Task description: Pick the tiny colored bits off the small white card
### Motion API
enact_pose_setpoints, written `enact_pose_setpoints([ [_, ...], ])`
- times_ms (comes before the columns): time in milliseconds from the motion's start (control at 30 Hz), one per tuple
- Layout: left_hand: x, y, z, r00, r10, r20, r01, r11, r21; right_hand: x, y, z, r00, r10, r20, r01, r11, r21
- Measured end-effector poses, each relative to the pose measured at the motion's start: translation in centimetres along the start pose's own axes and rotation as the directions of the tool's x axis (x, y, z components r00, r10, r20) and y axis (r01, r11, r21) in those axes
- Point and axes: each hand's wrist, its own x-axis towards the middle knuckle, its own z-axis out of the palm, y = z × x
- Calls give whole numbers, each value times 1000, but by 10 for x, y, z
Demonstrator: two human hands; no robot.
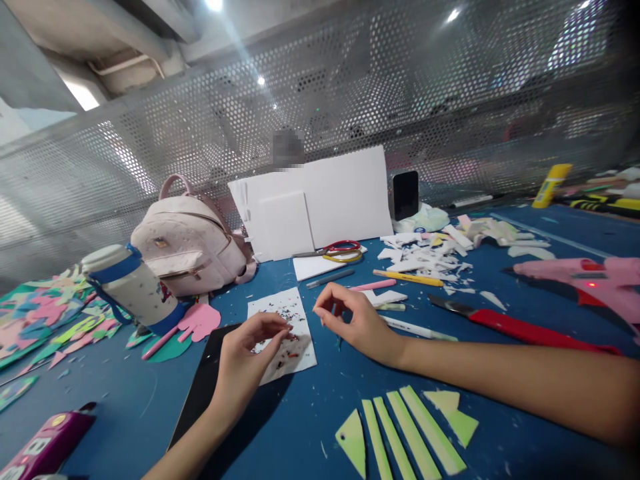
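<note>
My left hand [253, 350] is over a white sheet of paper [305, 353] strewn with tiny dark and coloured bits. Its thumb and fingertips come together in a pinch; whatever is between them is too small to name. My right hand [353, 323] is raised just right of the paper, thumb and index finger pressed together at the tips, and I cannot make out anything in them. Below it lie pale green foam pieces: a fish-head shape [353, 443], several strips [400, 430] and a tail shape [455, 415]. Under my left forearm lies a flat black tablet-like slab [200, 383].
A bottle [133, 283], a pink backpack [187, 240] and foam scraps [35, 320] are at left. Scissors [343, 252], an orange pen [407, 277], white scraps [435, 253], a red-handled knife [530, 328] and a pink glue gun [590, 280] lie beyond and right. White boards [345, 193] stand behind.
</note>
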Motion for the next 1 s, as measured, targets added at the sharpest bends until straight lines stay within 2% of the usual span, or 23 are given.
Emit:
enact_pose_setpoints([
  [1000,1,5,1,1000,4,-20,-3,1000,16,-1,0,-1,1000,22,15,-22,1000,-17],
])
